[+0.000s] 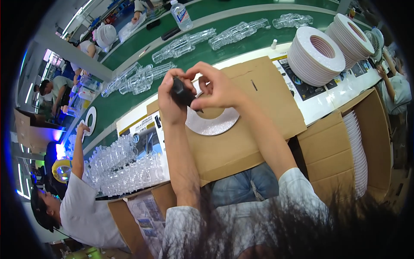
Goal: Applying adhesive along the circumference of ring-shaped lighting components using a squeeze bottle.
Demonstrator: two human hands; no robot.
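Note:
My left hand (169, 97) is closed around a black rounded object (182, 92) with a narrow dark tip slanting down to the right; its exact kind is unclear. Close beside it, my right hand (217, 88) has its fingers curled, thumb and forefinger near the black object. What those fingers hold, if anything, is hidden. Under both hands lies a white speckled ring (212, 125), partly covered by them. It rests on a flat sheet of brown cardboard (271, 116) in front of me.
Stacks of white rings (297, 62) stand at the right, more rings (360, 155) inside an open carton (323, 159). Clear plastic parts (125, 166) crowd the left and line the green conveyor (198, 52), near a bottle (181, 16). A co-worker (86, 203) at left touches a ring (89, 121).

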